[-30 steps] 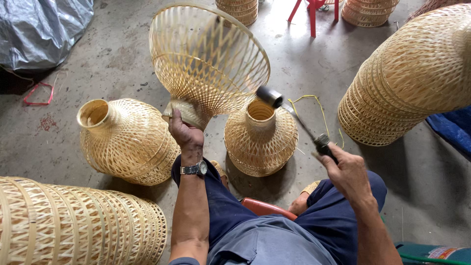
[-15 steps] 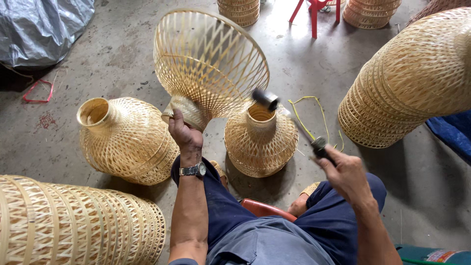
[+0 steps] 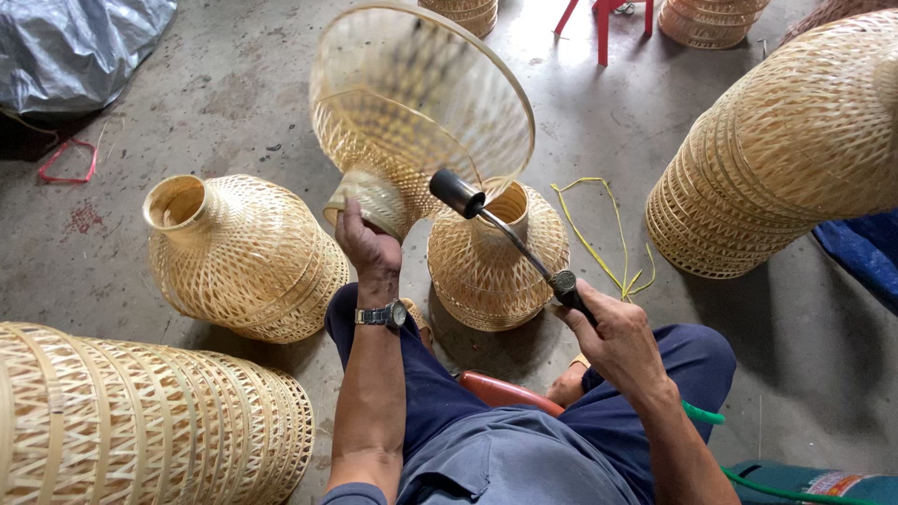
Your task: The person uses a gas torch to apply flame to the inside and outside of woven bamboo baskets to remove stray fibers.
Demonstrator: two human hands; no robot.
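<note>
My left hand (image 3: 367, 249) grips the narrow neck of a woven bamboo lampshade (image 3: 416, 112), held up off the floor with its wide mouth pointing away from me. It looks blurred. My right hand (image 3: 613, 329) holds a gas torch (image 3: 510, 234) by its handle. The torch's black nozzle sits just below the raised shade's flared wall, in front of a second woven shade (image 3: 496, 257) that stands upright on the floor. A watch is on my left wrist.
Another woven shade (image 3: 238, 254) lies on its side at left. Stacks of shades lie at lower left (image 3: 140, 425) and right (image 3: 790, 140). A yellow string (image 3: 599, 234), a grey tarp (image 3: 75, 42), a red stool (image 3: 603, 19) and a green hose (image 3: 702, 413) are around me on the concrete floor.
The raised shade has turned in my left hand and tilted further up. My right hand has brought the torch nozzle lower and closer under its wall.
</note>
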